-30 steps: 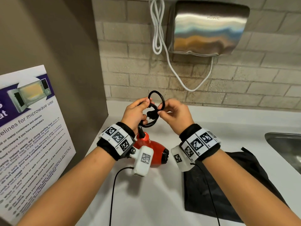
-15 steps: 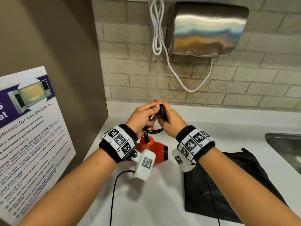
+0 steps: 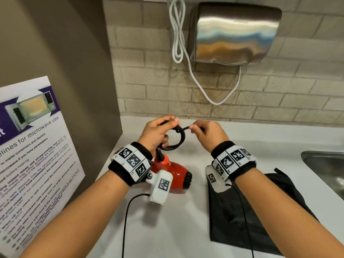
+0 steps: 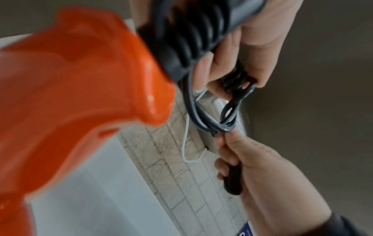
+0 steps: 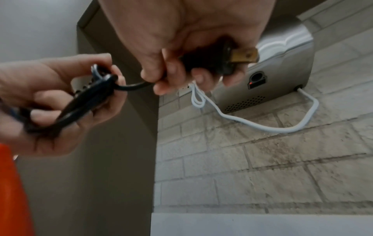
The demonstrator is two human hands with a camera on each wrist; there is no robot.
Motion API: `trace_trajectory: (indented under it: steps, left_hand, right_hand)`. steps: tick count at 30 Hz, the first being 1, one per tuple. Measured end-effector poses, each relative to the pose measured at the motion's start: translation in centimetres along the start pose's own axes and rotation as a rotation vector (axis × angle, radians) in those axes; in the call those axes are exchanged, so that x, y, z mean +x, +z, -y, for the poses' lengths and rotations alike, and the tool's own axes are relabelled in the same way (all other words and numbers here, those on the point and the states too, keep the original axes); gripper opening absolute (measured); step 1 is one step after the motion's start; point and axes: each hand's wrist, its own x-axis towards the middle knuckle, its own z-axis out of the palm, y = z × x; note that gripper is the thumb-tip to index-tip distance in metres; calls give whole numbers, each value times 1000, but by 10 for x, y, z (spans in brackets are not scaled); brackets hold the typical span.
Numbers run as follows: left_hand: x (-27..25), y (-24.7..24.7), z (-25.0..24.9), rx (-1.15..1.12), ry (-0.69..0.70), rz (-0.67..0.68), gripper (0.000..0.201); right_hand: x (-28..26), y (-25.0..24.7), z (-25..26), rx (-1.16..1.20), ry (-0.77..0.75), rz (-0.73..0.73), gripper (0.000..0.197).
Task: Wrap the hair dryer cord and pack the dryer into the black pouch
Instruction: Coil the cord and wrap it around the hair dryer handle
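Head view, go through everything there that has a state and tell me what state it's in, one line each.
cord: coiled in loops, tail end pulled out sideways
plug: unplugged, gripped in right hand
left hand: pinching the coil
hair dryer: out of the pouch
black pouch: flat on the counter

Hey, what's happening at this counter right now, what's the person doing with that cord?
A person is bundling a hair dryer's black cord. The left hand holds the coiled loops, while the right hand grips the plug and pulls the cord's end sideways from the coil. The red hair dryer hangs below the left hand, just above the white counter. The black pouch lies flat on the counter, not yet used.
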Motion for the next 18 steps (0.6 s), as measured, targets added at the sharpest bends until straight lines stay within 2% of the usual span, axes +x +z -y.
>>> trace_trajectory:
  steps: [5, 10, 12, 15, 18]
  left_hand:
    - [1, 2, 1, 162, 82, 16, 14]
    - [0, 4, 1, 145, 135, 8, 7]
    - [1, 3, 2, 163, 132, 11, 10]
    - [1, 2, 5, 206, 78, 84, 19]
    - [-1, 2, 2, 243, 43, 149, 17]
  right_hand:
    - [6, -15, 18, -35, 46, -192, 24]
    - [4, -20, 32, -107, 23, -286, 26]
    - [2, -21, 35, -138, 15, -307, 26]
    - [0, -21, 38, -154, 14, -324, 26]
    - [-1, -22, 41, -158, -10, -341, 26]
